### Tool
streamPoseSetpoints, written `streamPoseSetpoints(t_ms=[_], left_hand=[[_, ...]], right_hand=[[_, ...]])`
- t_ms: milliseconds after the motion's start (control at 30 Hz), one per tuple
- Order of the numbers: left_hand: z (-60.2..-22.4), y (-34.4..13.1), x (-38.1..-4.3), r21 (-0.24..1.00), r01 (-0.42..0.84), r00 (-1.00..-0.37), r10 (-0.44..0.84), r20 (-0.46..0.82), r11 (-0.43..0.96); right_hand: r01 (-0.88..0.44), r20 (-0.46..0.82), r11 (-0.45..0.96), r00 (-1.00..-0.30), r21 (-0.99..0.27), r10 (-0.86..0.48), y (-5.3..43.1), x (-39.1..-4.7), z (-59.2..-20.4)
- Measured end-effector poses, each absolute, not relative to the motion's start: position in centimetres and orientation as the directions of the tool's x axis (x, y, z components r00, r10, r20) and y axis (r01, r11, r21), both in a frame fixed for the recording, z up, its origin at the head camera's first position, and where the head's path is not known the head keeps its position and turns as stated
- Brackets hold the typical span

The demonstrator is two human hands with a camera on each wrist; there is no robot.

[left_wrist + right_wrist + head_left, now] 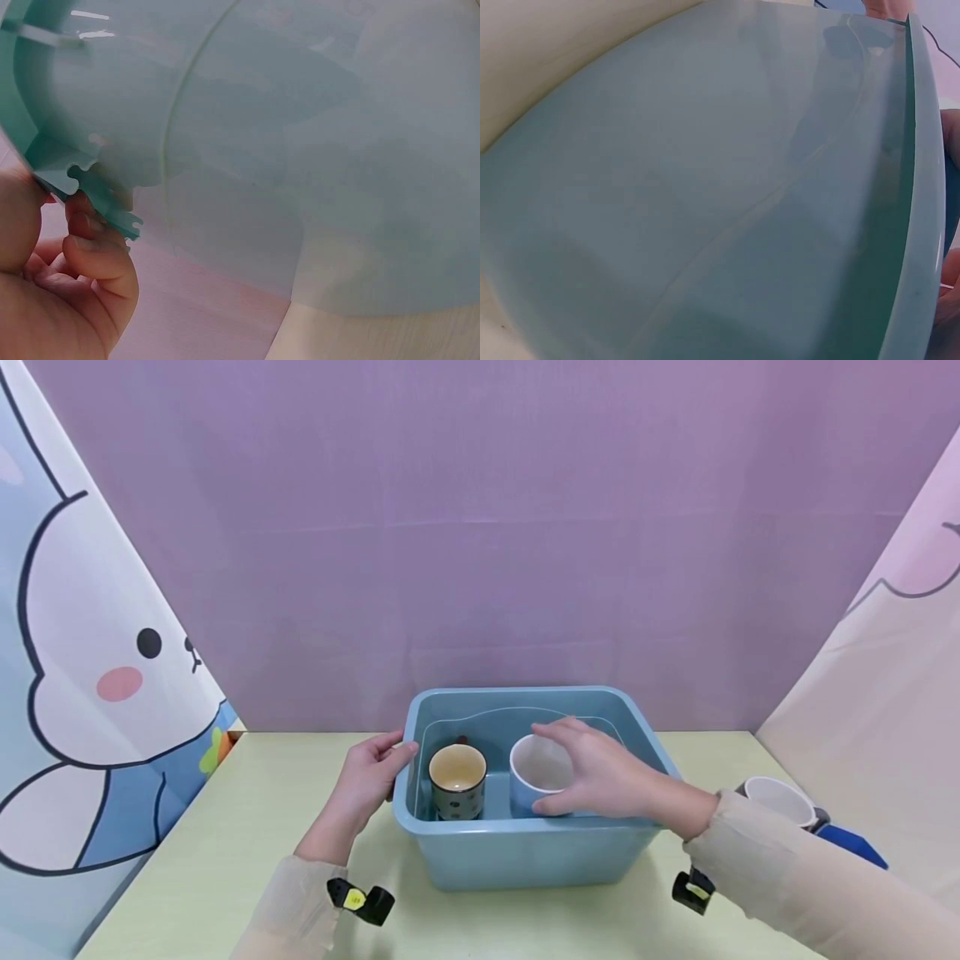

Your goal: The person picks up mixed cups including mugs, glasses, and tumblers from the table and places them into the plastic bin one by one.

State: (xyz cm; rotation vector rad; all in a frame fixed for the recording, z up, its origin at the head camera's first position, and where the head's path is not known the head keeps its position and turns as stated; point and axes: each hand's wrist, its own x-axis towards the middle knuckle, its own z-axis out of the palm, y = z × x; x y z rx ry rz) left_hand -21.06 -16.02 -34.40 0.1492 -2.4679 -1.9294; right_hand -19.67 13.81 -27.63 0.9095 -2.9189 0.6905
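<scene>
A blue plastic basin (525, 860) stands on the table in the head view. My left hand (363, 781) grips its left rim, thumb over the top; the left wrist view shows the curled fingers (101, 259) under the rim's edge. Inside the basin, my right hand (603, 772) holds a light blue mug (522, 797) with a white interior, thumb at the near side and fingers across the far rim. To its left sits a patterned mug (459, 802) with a cream interior. The basin's outer wall (705, 187) fills most of the right wrist view, hiding most of that hand.
Beyond the basin, a purple cloth backdrop (480, 543) rises at the table's (247, 827) far edge. Another white-lined mug (780, 799) stands at the right, partly behind my right sleeve, beside a flat blue object (851, 843). Printed cloth (82, 693) hangs on the left.
</scene>
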Motion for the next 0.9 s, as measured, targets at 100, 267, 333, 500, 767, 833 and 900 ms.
streamPoseSetpoints(t_ms=[100,267,333,500,767,833,900], left_hand=[[-34.4,-16.0,-21.1,0.969,-0.071,-0.995,-0.078,-0.054,0.237],[-34.5,-16.0,-21.1,0.970,-0.071,-0.995,-0.079,-0.054,0.231],[-34.5,-16.0,-21.1,0.970,-0.070,-0.995,-0.079,-0.053,0.231],[-34.5,-16.0,-21.1,0.970,-0.071,-0.995,-0.078,-0.055,0.234],[-34.5,-16.0,-21.1,0.970,-0.075,-0.995,-0.077,-0.059,0.229],[-34.5,-16.0,-21.1,0.971,-0.076,-0.995,-0.076,-0.060,0.229],[-34.5,-16.0,-21.0,0.971,-0.075,-0.995,-0.075,-0.060,0.229]], right_hand=[[-0.544,0.132,0.732,-0.830,-0.410,-0.542,13.6,-19.8,-27.8],[-0.556,0.135,0.731,-0.823,-0.397,-0.552,13.2,-20.0,-28.1],[-0.558,0.134,0.732,-0.821,-0.390,-0.555,13.1,-20.1,-28.2],[-0.548,0.110,0.743,-0.826,-0.385,-0.552,12.8,-20.3,-28.3],[-0.556,0.093,0.738,-0.818,-0.382,-0.568,12.4,-20.4,-28.4],[-0.556,0.086,0.738,-0.817,-0.383,-0.571,12.2,-20.5,-28.4],[-0.552,0.074,0.740,-0.817,-0.384,-0.571,12.1,-20.6,-28.4]])
